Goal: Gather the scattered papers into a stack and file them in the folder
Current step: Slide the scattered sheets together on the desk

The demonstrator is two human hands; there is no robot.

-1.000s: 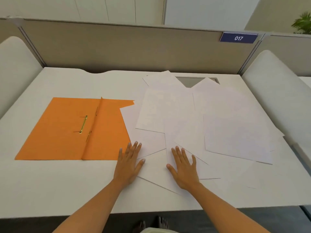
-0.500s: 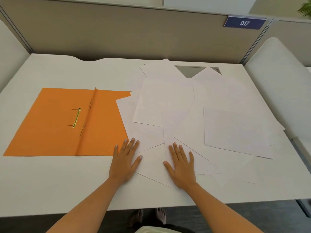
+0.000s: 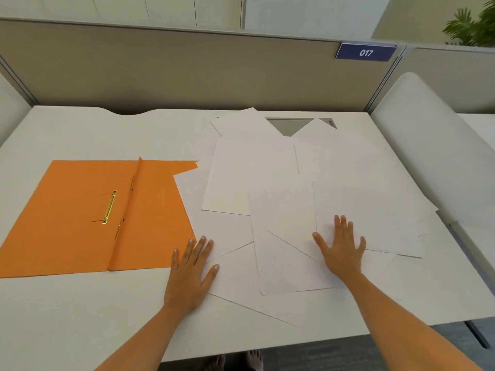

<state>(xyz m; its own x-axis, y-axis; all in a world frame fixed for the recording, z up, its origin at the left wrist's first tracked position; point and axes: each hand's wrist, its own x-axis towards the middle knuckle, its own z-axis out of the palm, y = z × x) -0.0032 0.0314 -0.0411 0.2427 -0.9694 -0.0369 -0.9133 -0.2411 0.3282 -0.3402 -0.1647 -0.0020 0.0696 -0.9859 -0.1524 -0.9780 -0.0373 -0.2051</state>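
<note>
On the left of the white counter (image 3: 80, 317) the orange folder (image 3: 67, 218) lies open and flat, with its brass fastener (image 3: 109, 207) just left of the fold; the left grip (image 3: 191, 274), a bare hand, rests at the near right corner of the folder, its fingers straight and a little apart, holding nothing; the outer fingertips touch the folder's edge, the others and the thumb touch a sheet. The papers (image 3: 254, 178) lie scattered and overlapping from this grip to the right side of the counter; one sheet covers the folder's right edge. The right grip (image 3: 341, 247) lies flat on the overlapping sheets, farther from the person than the left one, fingers spread, clamping nothing. A blue label "017" (image 3: 365, 52) hangs on the partition (image 3: 160, 68) behind.
</note>
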